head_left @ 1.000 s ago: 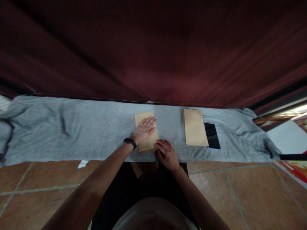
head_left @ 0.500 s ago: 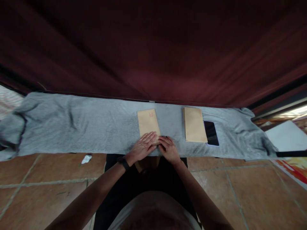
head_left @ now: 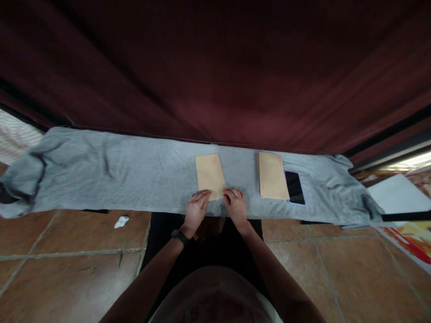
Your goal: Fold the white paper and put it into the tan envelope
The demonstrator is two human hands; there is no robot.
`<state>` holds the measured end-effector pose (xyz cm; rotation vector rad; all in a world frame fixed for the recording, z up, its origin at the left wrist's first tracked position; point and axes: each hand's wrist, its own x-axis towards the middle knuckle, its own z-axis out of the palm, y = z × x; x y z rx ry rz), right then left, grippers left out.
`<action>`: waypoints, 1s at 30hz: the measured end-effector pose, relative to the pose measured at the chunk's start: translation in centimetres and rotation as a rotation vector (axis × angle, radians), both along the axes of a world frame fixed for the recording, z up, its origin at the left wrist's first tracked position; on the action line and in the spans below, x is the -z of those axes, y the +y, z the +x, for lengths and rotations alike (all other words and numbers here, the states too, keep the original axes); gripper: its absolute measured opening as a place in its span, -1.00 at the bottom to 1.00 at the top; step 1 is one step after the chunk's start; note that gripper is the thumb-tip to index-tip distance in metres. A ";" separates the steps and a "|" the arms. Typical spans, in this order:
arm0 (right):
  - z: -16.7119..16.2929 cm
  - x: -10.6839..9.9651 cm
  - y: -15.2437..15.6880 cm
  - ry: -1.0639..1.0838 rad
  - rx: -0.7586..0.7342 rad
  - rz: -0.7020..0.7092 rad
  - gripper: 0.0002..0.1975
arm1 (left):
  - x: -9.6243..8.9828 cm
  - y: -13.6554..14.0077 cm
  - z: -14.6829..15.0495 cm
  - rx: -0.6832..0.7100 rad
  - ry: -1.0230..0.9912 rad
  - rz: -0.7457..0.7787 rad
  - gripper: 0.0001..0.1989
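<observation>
A brown paper envelope (head_left: 210, 172) with small red print near its far right corner lies flat on a grey cloth, slightly turned. Its near edge is between my two hands. My left hand (head_left: 197, 209), a dark band on its wrist, is closed with thumb and fingers at the near left corner. At the near right corner, my right hand (head_left: 235, 206) pinches the edge with bent fingers. To the right lies a stack of similar envelopes (head_left: 273, 176), apart from both hands.
A phone (head_left: 295, 187) with a dark screen lies against the stack's right side. The grey cloth (head_left: 151, 175) covers a long narrow surface before a dark red curtain (head_left: 215, 89). A white scrap (head_left: 121, 221) is on the tiled floor. A white sheet (head_left: 400, 193) stands far right.
My left hand has slid back and left off the envelope's face to its near left corner, uncovering more of it. The right hand stays near the right corner.
</observation>
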<state>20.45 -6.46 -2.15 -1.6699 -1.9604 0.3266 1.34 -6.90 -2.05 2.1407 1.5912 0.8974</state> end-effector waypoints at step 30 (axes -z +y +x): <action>0.7 0.4 -3.4 -0.162 -0.138 0.120 -0.53 | -1.5 -3.7 -1.3 -0.037 0.366 0.045 -0.58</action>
